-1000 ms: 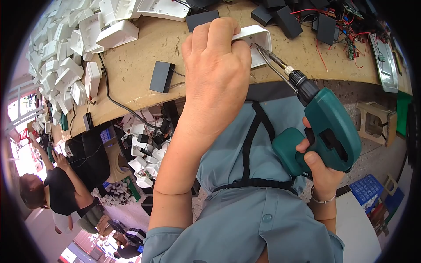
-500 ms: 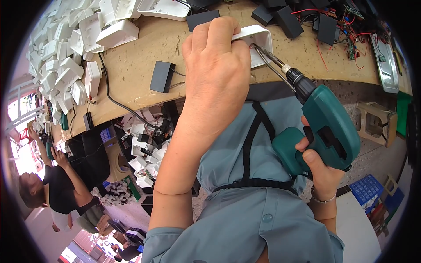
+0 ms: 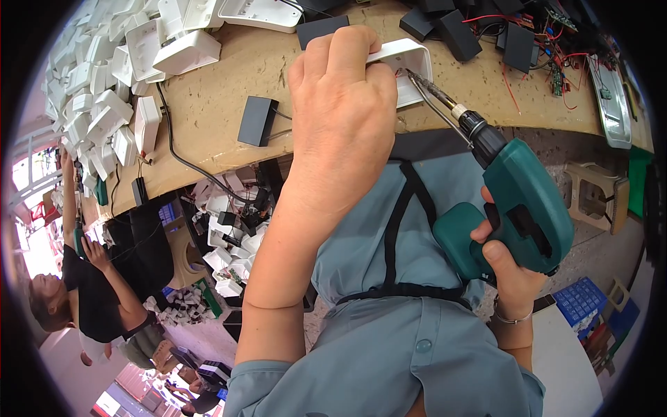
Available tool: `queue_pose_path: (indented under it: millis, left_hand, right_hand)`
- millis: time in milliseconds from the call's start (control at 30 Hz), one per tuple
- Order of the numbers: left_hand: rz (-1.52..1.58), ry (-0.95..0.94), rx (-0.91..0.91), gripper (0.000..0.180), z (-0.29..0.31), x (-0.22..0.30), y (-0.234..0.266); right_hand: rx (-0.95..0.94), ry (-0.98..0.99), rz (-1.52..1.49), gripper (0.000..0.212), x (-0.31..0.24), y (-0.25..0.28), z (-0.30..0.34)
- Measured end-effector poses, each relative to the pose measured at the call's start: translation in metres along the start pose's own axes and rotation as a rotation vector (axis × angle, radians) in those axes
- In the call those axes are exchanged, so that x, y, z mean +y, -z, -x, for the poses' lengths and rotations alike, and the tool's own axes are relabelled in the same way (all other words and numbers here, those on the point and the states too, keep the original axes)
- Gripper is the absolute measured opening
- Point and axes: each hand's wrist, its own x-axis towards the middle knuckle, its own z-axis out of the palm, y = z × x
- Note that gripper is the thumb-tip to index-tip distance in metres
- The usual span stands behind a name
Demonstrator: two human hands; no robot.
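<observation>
My left hand (image 3: 344,104) is closed round a white plastic housing (image 3: 417,52) at the table's near edge, its open side facing right. Most of the housing is hidden behind my fingers; a bit of red wire shows inside it. In my right hand (image 3: 511,267) is a green soldering gun (image 3: 531,201), gripped by its handle with a finger at the trigger. Its metal tip and the thin feed tube beside it point up and left, reaching the housing's opening. Whether the tip touches anything inside I cannot make out.
White housings (image 3: 90,90) are heaped at the table's left. A black box (image 3: 258,121) with leads lies near my left hand. More black boxes (image 3: 455,35), circuit boards and red wires (image 3: 511,90) lie at the far right. Another person (image 3: 97,299) works at left.
The soldering gun has shifted slightly right, its tip drawing back a little in the housing's opening. My left hand has hardly moved. The other person's arm at left has reached farther up.
</observation>
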Motion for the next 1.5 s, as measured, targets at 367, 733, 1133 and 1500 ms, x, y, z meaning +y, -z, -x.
queue_pose_path:
  millis: [367,733,1133,1500]
  left_hand:
    - [0.054,0.028,0.018,0.007,0.001,-0.003,-0.004]
    - [-0.019,-0.001,0.172,0.005,0.007,-0.004,-0.015]
    - [0.017,0.013,0.174,0.007,0.007,-0.003,-0.018]
    - [0.034,0.035,0.167,0.009,0.007,-0.002,-0.019]
  right_hand:
    - [0.000,-0.020,-0.008,0.067,0.000,0.000,0.002]
    - [0.001,-0.027,-0.055,0.068,0.001,0.000,0.003]
    - [-0.008,-0.041,-0.029,0.066,0.002,0.000,-0.003]
    - [-0.012,0.055,-0.031,0.063,0.007,-0.001,-0.012]
